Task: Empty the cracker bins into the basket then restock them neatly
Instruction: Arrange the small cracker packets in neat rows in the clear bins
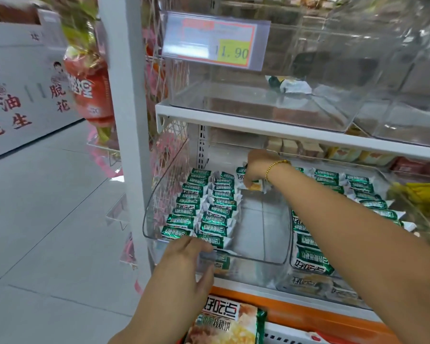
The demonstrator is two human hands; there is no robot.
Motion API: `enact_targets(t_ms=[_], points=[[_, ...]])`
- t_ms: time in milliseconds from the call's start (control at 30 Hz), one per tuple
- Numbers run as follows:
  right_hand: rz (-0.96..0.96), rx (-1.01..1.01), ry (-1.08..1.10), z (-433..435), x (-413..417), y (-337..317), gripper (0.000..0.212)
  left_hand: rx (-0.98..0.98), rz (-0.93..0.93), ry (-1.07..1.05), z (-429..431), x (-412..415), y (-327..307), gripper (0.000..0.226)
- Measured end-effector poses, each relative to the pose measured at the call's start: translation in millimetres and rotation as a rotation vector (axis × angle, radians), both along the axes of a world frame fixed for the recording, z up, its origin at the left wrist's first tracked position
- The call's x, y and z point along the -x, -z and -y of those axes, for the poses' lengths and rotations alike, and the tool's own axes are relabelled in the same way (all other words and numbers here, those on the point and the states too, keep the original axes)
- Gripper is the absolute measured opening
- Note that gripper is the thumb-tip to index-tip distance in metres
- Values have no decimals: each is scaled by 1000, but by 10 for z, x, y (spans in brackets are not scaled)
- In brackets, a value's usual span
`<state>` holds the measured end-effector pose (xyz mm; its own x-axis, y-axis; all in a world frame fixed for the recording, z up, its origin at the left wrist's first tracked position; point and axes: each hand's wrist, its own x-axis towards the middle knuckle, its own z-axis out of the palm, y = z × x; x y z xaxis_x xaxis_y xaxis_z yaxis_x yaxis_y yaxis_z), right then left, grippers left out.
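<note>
A clear plastic bin (256, 260) sits on the lower shelf. Two neat rows of green-and-white cracker packets (204, 209) fill its left part; its right part shows bare floor. My left hand (184, 266) grips the bin's front rim. My right hand (256, 170), with a gold bracelet on the wrist, reaches to the back of the bin and pinches a cracker packet (255, 186) there. A second clear bin (293, 244) to the right holds more green packets, partly hidden by my right forearm.
An upper shelf (233, 120) carries a nearly bare clear bin (258, 103) with a price tag (214, 40) reading 1.90. A large cracker bag (224, 324) lies below on an orange ledge. A white post (127, 120) stands left; tiled floor beyond.
</note>
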<state>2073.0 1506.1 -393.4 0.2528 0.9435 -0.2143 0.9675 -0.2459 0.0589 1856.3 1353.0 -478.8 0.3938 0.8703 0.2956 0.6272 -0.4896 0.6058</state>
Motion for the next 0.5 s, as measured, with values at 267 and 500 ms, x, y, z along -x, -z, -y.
enact_targets(t_ms=[267,500], points=[[152,-103,26,-63,15,168,20,11,-16,30,-3,13,27,22],[10,-50,-12,-239,-219,466,38,18,-52,39,-1,42,54,24]])
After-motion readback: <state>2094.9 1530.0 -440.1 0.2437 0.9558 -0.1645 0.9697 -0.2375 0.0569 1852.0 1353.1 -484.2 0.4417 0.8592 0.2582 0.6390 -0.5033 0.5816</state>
